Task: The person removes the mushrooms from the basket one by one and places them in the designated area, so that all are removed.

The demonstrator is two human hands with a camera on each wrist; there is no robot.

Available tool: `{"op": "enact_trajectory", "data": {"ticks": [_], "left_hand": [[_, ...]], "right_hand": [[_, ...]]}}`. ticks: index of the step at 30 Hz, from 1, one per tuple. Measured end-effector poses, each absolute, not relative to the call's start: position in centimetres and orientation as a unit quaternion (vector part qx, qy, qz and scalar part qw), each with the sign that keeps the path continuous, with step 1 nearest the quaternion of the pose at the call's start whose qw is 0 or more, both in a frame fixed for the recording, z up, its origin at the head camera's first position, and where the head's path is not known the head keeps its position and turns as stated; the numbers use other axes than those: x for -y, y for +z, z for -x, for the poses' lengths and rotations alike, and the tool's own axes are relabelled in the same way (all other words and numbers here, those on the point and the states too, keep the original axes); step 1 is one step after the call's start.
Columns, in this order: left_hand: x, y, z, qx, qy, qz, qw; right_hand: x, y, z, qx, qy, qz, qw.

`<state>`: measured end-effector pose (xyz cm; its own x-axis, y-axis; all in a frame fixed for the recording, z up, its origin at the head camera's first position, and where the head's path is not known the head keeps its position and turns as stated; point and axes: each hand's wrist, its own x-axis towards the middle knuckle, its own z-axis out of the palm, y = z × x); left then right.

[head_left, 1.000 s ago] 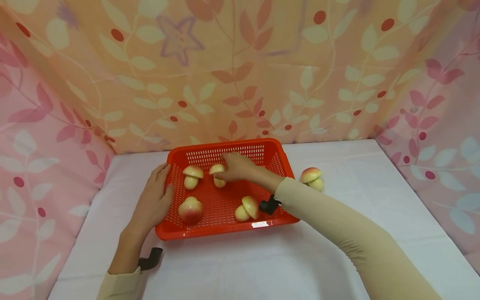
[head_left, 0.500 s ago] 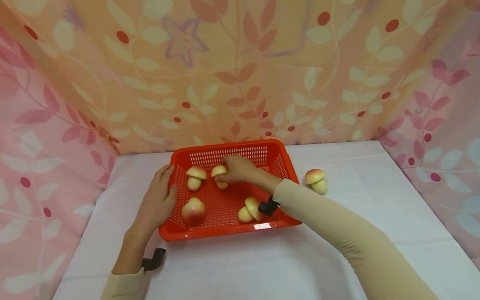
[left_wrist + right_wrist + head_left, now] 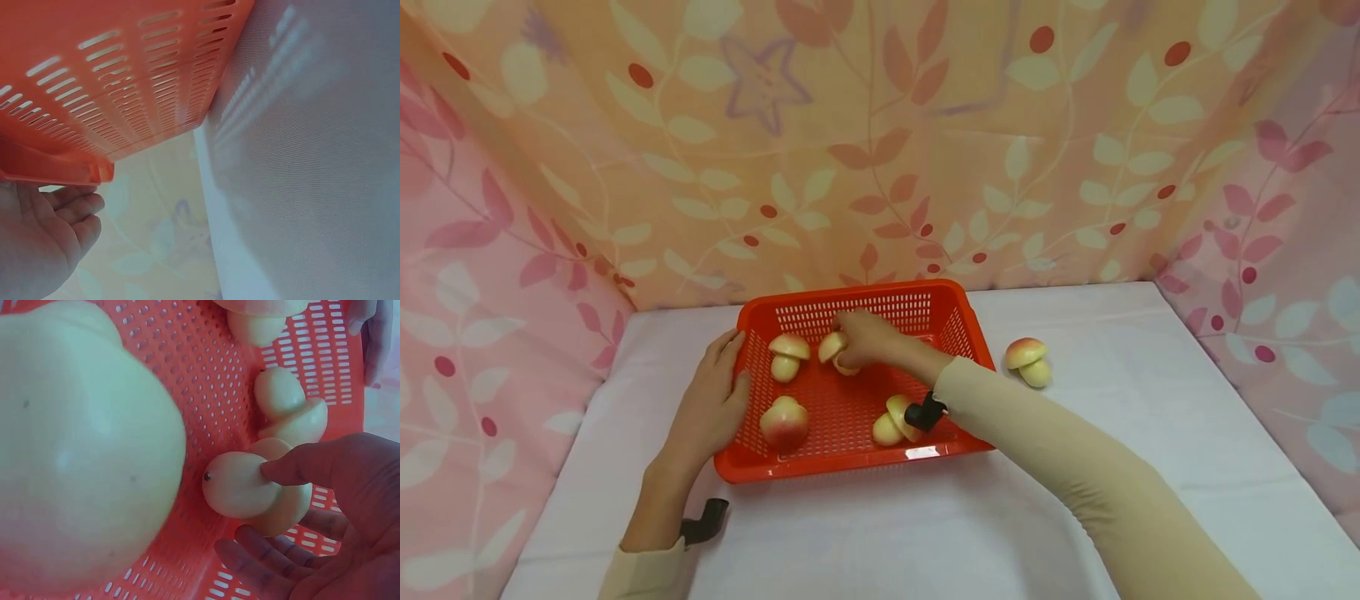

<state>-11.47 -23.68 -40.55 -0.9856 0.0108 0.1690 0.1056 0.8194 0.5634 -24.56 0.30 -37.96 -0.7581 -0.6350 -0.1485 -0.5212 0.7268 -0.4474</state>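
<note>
The left hand [image 3: 707, 408] rests with relaxed fingers against the basket's [image 3: 850, 458] left rim, bare table beside it, while the right hand [image 3: 865, 337] inside loosely pinches a mushroom [image 3: 833, 350] near the far wall.

Left hand [image 3: 37, 240] under orange basket [image 3: 119, 81] rim, probably touching it; basket sits on white desk [image 3: 312, 162].
</note>
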Motion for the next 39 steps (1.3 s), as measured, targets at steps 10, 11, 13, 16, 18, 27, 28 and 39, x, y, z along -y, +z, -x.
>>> {"op": "enact_trajectory", "data": {"ticks": [10,11,13,16,18,27,28,39], "left_hand": [[23.74,-40.59,11.38,0.949,-0.302,0.030,0.079],[23.77,-40.57,11.35,0.950,-0.302,0.030,0.079],[23.80,-40.52,11.29,0.949,-0.303,0.029,0.079],[23.81,-40.48,11.27,0.948,-0.305,0.031,0.082],[23.76,-40.48,11.32,0.947,-0.307,0.032,0.084],[23.74,-40.59,11.48,0.947,-0.307,0.035,0.087],[23.74,-40.60,11.49,0.947,-0.307,0.036,0.088],[23.73,-40.74,11.53,0.948,-0.302,0.041,0.089]], "right_hand": [[0.14,-38.22,24.33,-0.913,-0.200,0.320,0.155],[0.17,-38.21,24.26,-0.913,-0.200,0.322,0.155],[0.22,-38.21,24.11,-0.913,-0.198,0.325,0.149],[0.28,-38.22,23.90,-0.915,-0.192,0.330,0.134],[0.28,-38.29,23.84,-0.918,-0.183,0.330,0.124],[0.46,-38.66,23.81,-0.917,-0.176,0.337,0.118],[0.50,-38.67,23.82,-0.917,-0.175,0.339,0.116],[0.41,-38.87,23.77,-0.918,-0.177,0.336,0.116]]}}
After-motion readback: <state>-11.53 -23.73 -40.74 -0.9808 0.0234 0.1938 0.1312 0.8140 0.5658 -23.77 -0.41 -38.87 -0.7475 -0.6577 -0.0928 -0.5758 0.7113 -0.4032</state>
